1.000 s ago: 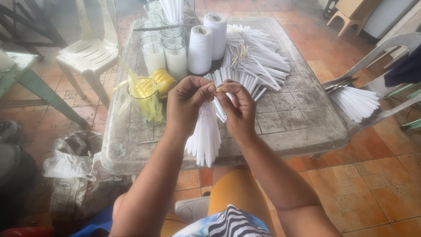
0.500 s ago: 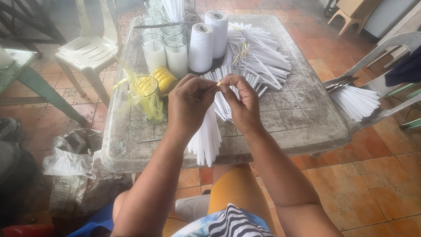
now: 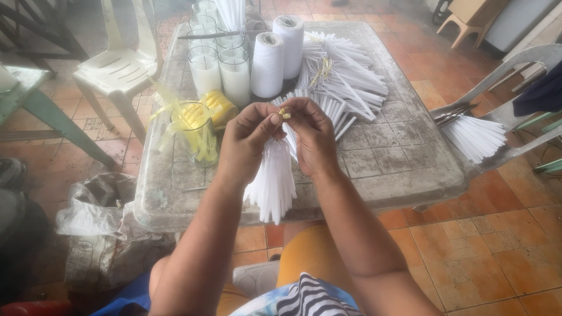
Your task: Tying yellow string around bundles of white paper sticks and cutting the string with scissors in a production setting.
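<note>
My left hand [image 3: 249, 137] and my right hand [image 3: 313, 137] meet above the near part of a worn grey table [image 3: 404, 175]. Together they grip the top of a bundle of thin white sticks [image 3: 272, 184] that hangs down between them. A small yellow tie [image 3: 284, 113] is pinched between the fingertips of both hands at the bundle's top. Behind the hands lie heaps of the same white sticks [image 3: 345, 73], some bound with yellow ties.
Two white thread cones [image 3: 275, 55] and several glass jars of white wax [image 3: 219, 70] stand at the table's back. A glass with yellow ribbon [image 3: 196, 131] sits at the left. White plastic chairs [image 3: 117, 64] flank the table; the right chair [image 3: 527, 58] holds more sticks [image 3: 474, 137]. A sack [image 3: 99, 222] lies on the floor.
Both hands have stayed together at the bundle's top, working the yellow tie with the fingertips. The bundle still hangs below them.
</note>
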